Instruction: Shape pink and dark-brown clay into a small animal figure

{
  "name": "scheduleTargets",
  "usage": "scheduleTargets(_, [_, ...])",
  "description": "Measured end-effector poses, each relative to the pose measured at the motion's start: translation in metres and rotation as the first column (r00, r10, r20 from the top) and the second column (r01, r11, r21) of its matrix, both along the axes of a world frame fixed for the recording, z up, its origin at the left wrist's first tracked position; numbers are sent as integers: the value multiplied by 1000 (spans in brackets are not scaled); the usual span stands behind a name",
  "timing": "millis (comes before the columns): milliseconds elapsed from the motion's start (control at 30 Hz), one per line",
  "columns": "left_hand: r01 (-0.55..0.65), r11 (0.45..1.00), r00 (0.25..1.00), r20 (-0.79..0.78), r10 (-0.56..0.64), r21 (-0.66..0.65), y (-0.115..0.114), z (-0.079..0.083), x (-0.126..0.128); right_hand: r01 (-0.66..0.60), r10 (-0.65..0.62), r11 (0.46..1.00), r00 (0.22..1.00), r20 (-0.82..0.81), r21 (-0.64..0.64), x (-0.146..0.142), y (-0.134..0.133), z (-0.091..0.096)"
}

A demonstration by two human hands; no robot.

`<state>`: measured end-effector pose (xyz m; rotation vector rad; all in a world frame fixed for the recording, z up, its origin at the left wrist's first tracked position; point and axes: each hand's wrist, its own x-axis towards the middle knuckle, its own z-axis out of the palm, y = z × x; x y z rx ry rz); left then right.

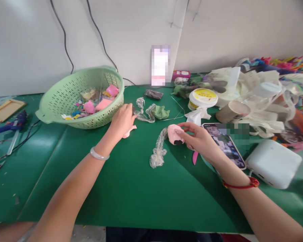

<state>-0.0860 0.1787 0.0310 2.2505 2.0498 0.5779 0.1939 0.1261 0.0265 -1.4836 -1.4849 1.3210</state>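
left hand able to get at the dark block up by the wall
Likely yes: the left hand is close to the dark block, and only the crumpled clear plastic film lies between them, which looks light enough to pass over or push aside.

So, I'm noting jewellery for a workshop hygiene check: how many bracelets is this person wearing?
2: a pale translucent bangle on the left wrist, and a red cord bracelet on the right wrist. Others could be hidden under them.
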Motion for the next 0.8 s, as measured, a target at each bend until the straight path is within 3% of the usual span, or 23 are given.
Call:
scheduleTargets(100, [8, 1000, 1000, -23, -7, 28, 1, -7, -1, 20, -20, 1000, 1000, 9, -13, 0, 1, 1])
scheduleTargets(233, [53, 984, 996, 64, -64, 168, 4, -1, -1, 11, -16, 999, 996, 87, 49, 4, 2, -2])
scheduleTargets(333, [59, 962, 977, 182, -110, 267, 5, 10, 3, 11, -44, 986, 979, 199, 167, 8, 2, -1])
scheduleTargets(433, [107, 946, 934, 294, -201, 307, -2, 23, 15, 47, -139, 932, 962, 235, 360, 8, 0, 4])
scheduleTargets(533, [159, 928, 880, 378, -288, 337, -17, 41, 31, 65, -151, 884, 977, 150, 463, 4, -8, 14])
scheduleTargets(633, [173, 910, 824, 450, -343, 377, -33, 60, 43, 18, -71, 891, 992, 100, 454, -4, -18, 28])
scheduleTargets(800, [142, 906, 597, 695, -401, 400, -46, 97, 58, -104, 76, 880, 994, 79, 464, -22, -21, 70])
